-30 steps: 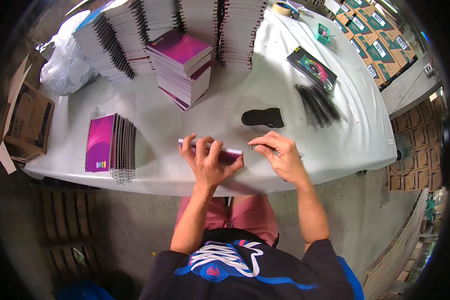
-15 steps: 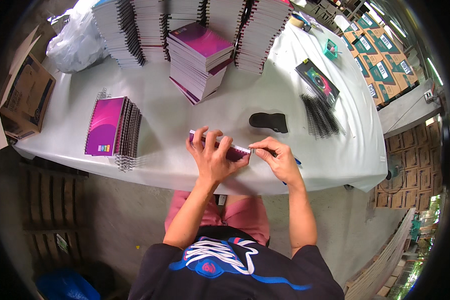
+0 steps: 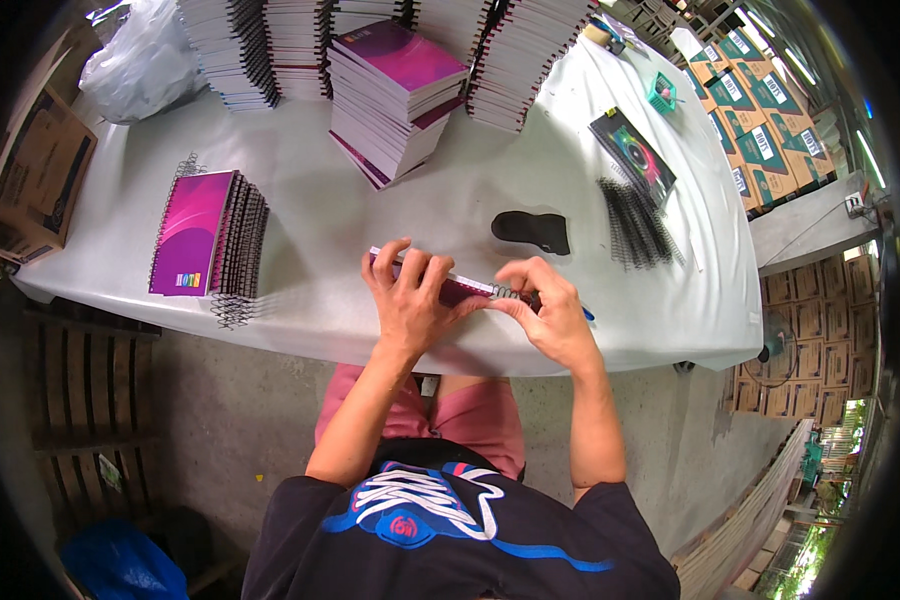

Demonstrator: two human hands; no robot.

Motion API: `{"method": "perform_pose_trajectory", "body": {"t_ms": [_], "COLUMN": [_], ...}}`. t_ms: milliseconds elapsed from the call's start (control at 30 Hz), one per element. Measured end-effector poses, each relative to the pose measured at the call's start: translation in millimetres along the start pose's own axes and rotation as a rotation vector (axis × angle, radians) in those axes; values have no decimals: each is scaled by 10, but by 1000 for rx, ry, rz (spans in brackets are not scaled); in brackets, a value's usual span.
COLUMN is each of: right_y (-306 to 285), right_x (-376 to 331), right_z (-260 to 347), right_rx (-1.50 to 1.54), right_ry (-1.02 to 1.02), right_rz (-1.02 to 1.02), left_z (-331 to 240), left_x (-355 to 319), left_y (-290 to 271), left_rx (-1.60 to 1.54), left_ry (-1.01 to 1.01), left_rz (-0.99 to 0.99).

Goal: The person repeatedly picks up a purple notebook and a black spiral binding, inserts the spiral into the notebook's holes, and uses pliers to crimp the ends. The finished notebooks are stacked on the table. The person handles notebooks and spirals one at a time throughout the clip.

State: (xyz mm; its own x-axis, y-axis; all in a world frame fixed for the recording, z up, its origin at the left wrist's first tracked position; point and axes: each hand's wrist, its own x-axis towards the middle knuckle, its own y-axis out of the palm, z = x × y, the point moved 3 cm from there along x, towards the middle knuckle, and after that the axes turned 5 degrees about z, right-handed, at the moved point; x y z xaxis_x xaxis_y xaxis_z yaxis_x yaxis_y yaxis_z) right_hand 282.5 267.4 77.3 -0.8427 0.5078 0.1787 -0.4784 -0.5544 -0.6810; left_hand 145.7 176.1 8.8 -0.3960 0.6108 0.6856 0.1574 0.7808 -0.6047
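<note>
Gripping purple notebook (image 3: 464, 291) over near side of white table (image 3: 670, 325) with left hand (image 3: 408, 298); holding dark coil (image 3: 508, 293) between right hand (image 3: 560, 318) thumb and fingers. Apart a second ago, now meeting notebook's right end; apparently starting to thread.

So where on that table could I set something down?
The white tablecloth is bare between the left-side purple notebooks and the left hand, and between the black coils and near edge. Tall notebook stacks crowd the back.

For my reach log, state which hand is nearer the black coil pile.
Right. The right hand, at a wire coil, is left of the black coil pile and closer to the body; the left hand, holding a purple booklet, is farther left.
</note>
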Motion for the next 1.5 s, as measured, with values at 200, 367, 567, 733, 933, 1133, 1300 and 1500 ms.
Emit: {"method": "perform_pose_trajectory", "body": {"t_ms": [200,367,567,733,933,1133,1300,1500], "right_y": [-14,-271,-352,-95,-102,-128,-169,-100], "right_x": [47,277,339,290,351,374,431,367], "right_z": [-231,-799,-909,-588,-525,-447,-382,-588], "right_rx": [229,-517,310,679,634,682,747,848], "right_ry": [255,-42,66,-160,-253,-324,-410,-305], "right_rz": [221,-123,-115,270,285,318,349,242], "left_z": [34,-30,-2,16,13,29,39,42], "left_x": [-37,-20,-36,-35,3,40,43,33], "left_y": [-1,-70,-52,-64,-66,-61,-56,-34], "left_rx": [-7,-39,-65,-89,-117,-147,-145,-193], "left_ry": [-7,0,1,1,2,4,-3,-21], "left_rz": [40,40,78,107,141,158,166,176]}}
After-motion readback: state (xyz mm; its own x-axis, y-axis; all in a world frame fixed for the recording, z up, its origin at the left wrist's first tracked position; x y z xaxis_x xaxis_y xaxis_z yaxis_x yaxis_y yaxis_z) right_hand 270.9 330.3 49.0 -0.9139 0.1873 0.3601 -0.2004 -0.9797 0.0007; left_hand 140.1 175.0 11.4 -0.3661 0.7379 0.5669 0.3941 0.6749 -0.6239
